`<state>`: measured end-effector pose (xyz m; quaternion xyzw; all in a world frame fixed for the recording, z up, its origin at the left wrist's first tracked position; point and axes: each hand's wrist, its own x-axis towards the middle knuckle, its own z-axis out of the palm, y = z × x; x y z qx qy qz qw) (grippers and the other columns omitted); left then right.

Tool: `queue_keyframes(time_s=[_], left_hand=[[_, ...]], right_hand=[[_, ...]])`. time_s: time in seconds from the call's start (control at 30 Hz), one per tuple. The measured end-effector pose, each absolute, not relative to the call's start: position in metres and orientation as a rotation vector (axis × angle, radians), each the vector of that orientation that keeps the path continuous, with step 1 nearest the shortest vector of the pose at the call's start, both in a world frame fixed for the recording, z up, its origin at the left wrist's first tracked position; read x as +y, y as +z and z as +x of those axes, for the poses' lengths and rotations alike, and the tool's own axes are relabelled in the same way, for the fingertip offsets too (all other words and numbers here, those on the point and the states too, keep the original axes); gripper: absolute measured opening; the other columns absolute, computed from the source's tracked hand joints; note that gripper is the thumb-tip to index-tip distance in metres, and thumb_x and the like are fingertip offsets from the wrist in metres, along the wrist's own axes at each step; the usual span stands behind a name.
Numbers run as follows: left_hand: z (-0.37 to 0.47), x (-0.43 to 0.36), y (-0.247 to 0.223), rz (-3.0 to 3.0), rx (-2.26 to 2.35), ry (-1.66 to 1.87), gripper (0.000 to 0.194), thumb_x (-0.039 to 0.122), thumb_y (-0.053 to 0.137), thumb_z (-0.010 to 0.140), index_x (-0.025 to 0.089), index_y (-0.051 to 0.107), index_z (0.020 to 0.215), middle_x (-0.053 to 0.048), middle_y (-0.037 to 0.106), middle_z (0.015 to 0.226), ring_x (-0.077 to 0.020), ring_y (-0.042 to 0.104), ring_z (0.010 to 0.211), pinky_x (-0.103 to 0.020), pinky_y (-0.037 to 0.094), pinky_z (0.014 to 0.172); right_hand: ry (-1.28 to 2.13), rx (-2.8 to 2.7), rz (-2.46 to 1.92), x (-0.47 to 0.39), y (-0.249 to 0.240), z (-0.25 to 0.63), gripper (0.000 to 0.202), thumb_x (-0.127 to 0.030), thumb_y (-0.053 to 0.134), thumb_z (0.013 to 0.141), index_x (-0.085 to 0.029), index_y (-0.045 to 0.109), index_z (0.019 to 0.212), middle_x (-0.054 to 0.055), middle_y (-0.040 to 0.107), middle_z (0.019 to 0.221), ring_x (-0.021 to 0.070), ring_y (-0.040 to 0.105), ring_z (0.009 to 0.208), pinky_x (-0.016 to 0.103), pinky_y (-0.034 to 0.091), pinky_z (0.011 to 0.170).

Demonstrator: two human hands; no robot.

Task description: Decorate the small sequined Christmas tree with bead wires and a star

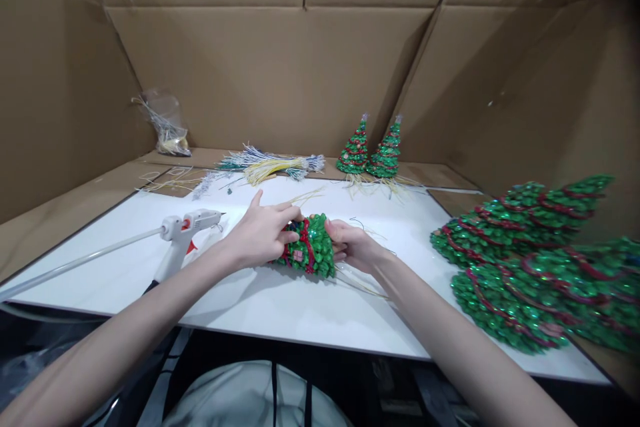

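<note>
White glue gun [187, 225], stick at its rear, nozzle towards your left hand [257, 233]: nearest tool on your left. Next, one small Christmas tree [315, 248], lying on its side on the white board [280, 313] between your hands, wide base to the right, narrow end hidden under your left palm. Handling, by judgement: light, springy at the surface, somewhat stiffer within; not slippery, but the raised green leaves and red garland could crush or snag, and glued trims might pull away. Best holds: a loose cradle around the body at left, a pinch on the base rim at right. Relation to fingers, left portion: your left fingers curl over the upper side of the body, touching leaves and garland, one finger lifted off. Right portion: your right hand [354, 245] closes on the base edge, thumb against the rim; where its other fingertips end, you cannot tell. Below that hand, thin pale wires [365, 285] trail rightward. Far right, larger green trees [520, 287], red-garlanded, lying apart from your grip.
</note>
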<state>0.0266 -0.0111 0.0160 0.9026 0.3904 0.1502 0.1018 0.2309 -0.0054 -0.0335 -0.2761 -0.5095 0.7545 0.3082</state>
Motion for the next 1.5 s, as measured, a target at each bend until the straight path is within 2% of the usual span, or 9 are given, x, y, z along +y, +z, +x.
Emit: queue_keyframes(time_s=[0.17, 0.23, 0.37, 0.43, 0.5, 0.73, 1.0, 1.23, 1.5], left_hand=[[0.013, -0.009, 0.012, 2.579, 1.02, 0.505, 0.024, 0.032, 0.048, 0.092, 0.025, 0.053, 0.115, -0.003, 0.063, 0.118, -0.0223, 0.057, 0.109, -0.064, 0.003, 0.108], [0.007, -0.011, 0.008, 2.552, 0.975, 0.64, 0.027, 0.033, 0.044, 0.095, 0.025, 0.052, 0.119, -0.004, 0.061, 0.122, -0.0221, 0.054, 0.114, -0.061, 0.005, 0.11], [-0.007, -0.025, -0.002, 2.512, 0.834, 0.976, 0.023, 0.024, 0.045, 0.094, 0.021, 0.057, 0.114, -0.006, 0.065, 0.113, -0.019, 0.057, 0.107, -0.044, 0.026, 0.11], [-0.012, -0.033, -0.006, 2.517, 0.746, 1.017, 0.024, 0.019, 0.048, 0.092, 0.02, 0.059, 0.113, -0.006, 0.066, 0.109, -0.0196, 0.057, 0.105, -0.038, 0.037, 0.102], [-0.016, -0.039, -0.009, 2.53, 0.698, 0.983, 0.028, 0.017, 0.048, 0.091, 0.021, 0.059, 0.117, -0.007, 0.065, 0.112, -0.0209, 0.055, 0.109, -0.036, 0.041, 0.097], [-0.021, -0.041, -0.015, 2.537, 0.721, 0.873, 0.038, 0.017, 0.048, 0.091, 0.024, 0.054, 0.127, -0.008, 0.056, 0.124, -0.0225, 0.046, 0.12, -0.037, 0.039, 0.101], [-0.021, -0.036, -0.021, 2.309, 0.665, 0.885, 0.035, 0.021, 0.048, 0.091, 0.024, 0.054, 0.126, -0.007, 0.063, 0.12, -0.023, 0.047, 0.119, -0.039, 0.038, 0.101], [-0.023, -0.033, -0.026, 2.201, 0.663, 0.876, 0.039, 0.028, 0.048, 0.091, 0.021, 0.05, 0.129, -0.01, 0.066, 0.117, -0.027, 0.05, 0.118, -0.045, 0.035, 0.1], [-0.024, -0.032, -0.029, 2.204, 0.665, 0.901, 0.036, 0.031, 0.046, 0.092, 0.022, 0.053, 0.126, -0.009, 0.067, 0.115, -0.0254, 0.05, 0.117, -0.043, 0.037, 0.1]], right_hand=[[2.008, -1.349, -0.778, -0.006, -0.032, 0.233, 0.055, -0.056, 0.074, 0.063, -0.018, 0.034, 0.057, -0.011, 0.019, 0.047, 0.0022, 0.011, 0.042, 0.022, 0.005, 0.04], [2.012, -1.359, -0.781, -0.006, -0.032, 0.233, 0.057, -0.056, 0.074, 0.062, -0.018, 0.032, 0.055, -0.01, 0.019, 0.047, 0.0022, 0.012, 0.041, 0.022, 0.006, 0.04], [2.018, -1.355, -0.785, -0.006, -0.032, 0.234, 0.058, -0.057, 0.074, 0.062, -0.019, 0.03, 0.054, -0.011, 0.02, 0.046, 0.0023, 0.012, 0.041, 0.022, 0.005, 0.04], [2.025, -1.354, -0.781, -0.005, -0.032, 0.234, 0.058, -0.057, 0.073, 0.062, -0.019, 0.031, 0.054, -0.011, 0.02, 0.045, 0.0024, 0.011, 0.04, 0.022, 0.006, 0.039], [2.031, -1.354, -0.781, -0.005, -0.033, 0.234, 0.057, -0.057, 0.073, 0.062, -0.019, 0.031, 0.054, -0.011, 0.02, 0.044, 0.0024, 0.011, 0.04, 0.021, 0.006, 0.039], [2.019, -1.359, -0.755, -0.004, -0.036, 0.233, 0.059, -0.056, 0.073, 0.063, -0.019, 0.029, 0.053, -0.011, 0.02, 0.044, 0.0019, 0.011, 0.039, 0.021, 0.005, 0.039], [2.02, -1.351, -0.753, -0.006, -0.034, 0.232, 0.059, -0.058, 0.073, 0.063, -0.019, 0.029, 0.055, -0.011, 0.017, 0.046, 0.0023, 0.009, 0.04, 0.022, 0.005, 0.039], [2.016, -1.39, -0.741, -0.005, -0.034, 0.232, 0.059, -0.06, 0.071, 0.065, -0.019, 0.029, 0.052, -0.011, 0.019, 0.044, 0.0024, 0.011, 0.039, 0.023, 0.005, 0.039], [2.009, -1.423, -0.738, -0.005, -0.035, 0.231, 0.06, -0.061, 0.069, 0.066, -0.019, 0.028, 0.052, -0.011, 0.019, 0.044, 0.0027, 0.011, 0.04, 0.023, 0.005, 0.04]])
